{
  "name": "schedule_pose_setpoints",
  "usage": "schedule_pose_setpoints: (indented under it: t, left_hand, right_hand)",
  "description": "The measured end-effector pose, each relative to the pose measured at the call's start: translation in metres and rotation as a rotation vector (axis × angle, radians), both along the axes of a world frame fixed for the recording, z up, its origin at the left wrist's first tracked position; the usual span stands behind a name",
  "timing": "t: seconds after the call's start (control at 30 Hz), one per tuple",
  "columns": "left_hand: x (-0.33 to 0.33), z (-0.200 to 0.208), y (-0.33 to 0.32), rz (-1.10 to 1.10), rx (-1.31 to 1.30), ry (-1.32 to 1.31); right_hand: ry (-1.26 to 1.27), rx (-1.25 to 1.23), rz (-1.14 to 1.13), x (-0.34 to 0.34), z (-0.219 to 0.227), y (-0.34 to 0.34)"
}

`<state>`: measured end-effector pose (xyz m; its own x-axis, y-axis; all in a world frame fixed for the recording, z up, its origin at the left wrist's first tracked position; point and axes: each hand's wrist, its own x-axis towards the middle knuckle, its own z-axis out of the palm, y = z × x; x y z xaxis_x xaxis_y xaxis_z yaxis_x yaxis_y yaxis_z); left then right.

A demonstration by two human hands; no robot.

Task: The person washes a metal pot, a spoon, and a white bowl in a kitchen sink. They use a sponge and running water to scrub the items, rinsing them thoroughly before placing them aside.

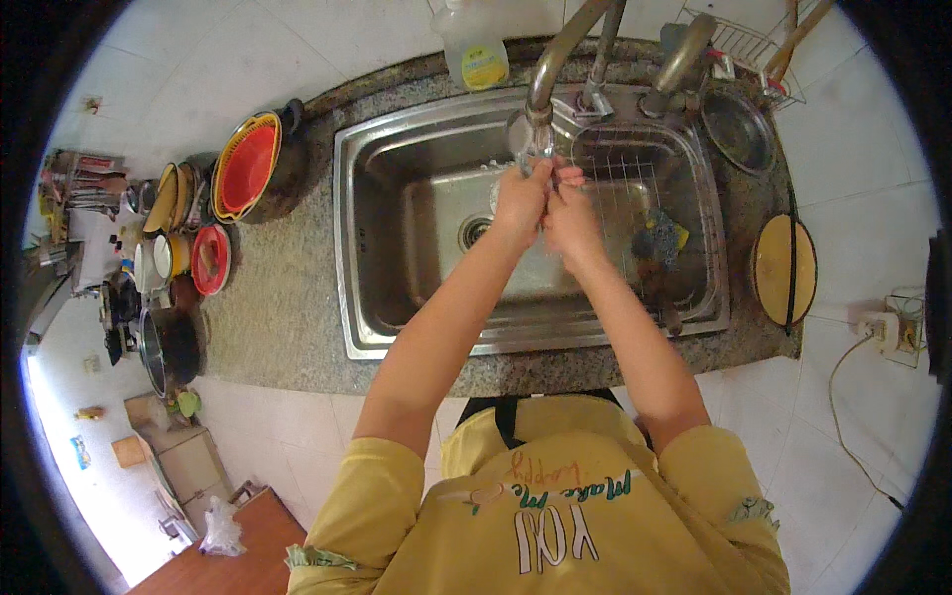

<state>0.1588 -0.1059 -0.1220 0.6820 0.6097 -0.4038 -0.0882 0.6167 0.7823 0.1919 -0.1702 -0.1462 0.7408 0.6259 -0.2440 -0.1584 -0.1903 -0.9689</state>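
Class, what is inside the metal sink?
A round drain, a wire rack and a blue-grey scrubber with a yellow patch. The left hand, right hand and forearms cover part of the sink; what lies beneath them cannot be seen.

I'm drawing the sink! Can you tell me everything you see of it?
The sink looks like silvery metal: a round-cornered basin with a rim, set in a speckled counter. A round drain is in its floor. A wire rack lies across its right part. The left hand and right hand are above it.
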Motion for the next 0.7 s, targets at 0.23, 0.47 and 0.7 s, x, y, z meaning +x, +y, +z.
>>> schedule_pose_setpoints:
  t: [0.23, 0.47, 0.7]
  left_hand:
    - [-0.003, 0.004, 0.041, 0.283, 0.447, 0.035]
    - [-0.017, -0.051, -0.010, -0.013, -0.095, 0.217]
    - [0.001, -0.027, 0.020, 0.106, -0.019, -0.114]
  right_hand:
    - [0.365, 0.011, 0.217, -0.005, 0.020, -0.017]
    - [0.301, -0.096, 0.102, -0.005, -0.021, -0.018]
    - [0.227, -0.057, 0.120, -0.004, -0.018, -0.023]
